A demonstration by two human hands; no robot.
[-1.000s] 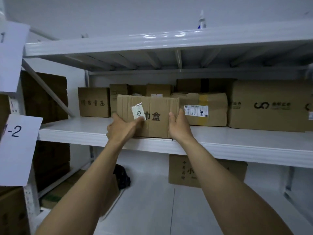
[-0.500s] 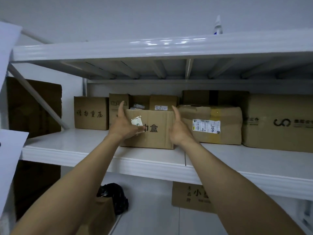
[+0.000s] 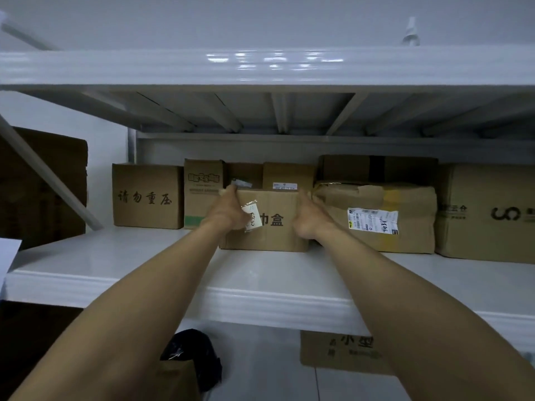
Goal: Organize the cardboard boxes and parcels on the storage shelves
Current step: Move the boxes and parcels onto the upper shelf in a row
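While both your arms stretch forward, you have the brown cardboard box with black printed characters (image 3: pixel 278 235) pressed between your hands. That box sits flat on the white metal shelf (image 3: pixel 139 264), set back from its front lip. Your left hand (image 3: pixel 228 211) lies against the box's left side with the fingers straight, reaching up to its top corner. The thumb rests on the box's front face, at a small white paper label (image 3: pixel 251 219) stuck there. Your right hand (image 3: pixel 308 218) is flat against the box's right side, fingers straight and pointing up. It is wedged between the box and a crumpled brown taped parcel with a white shipping label (image 3: pixel 376 218); whether parcel and box touch cannot be told.

Just left of the box stands a tall narrow cardboard carton with a green stripe (image 3: pixel 202 186), and further left a square brown carton with four black characters (image 3: pixel 147 196). Behind the box stands a smaller carton with a white sticker (image 3: pixel 289 176). Well to the box's right is a large brown carton with a black logo (image 3: pixel 486 215). Below the box, under the shelf, you can see a brown carton with dark print (image 3: pixel 341 351) and a black bag (image 3: pixel 191 348).
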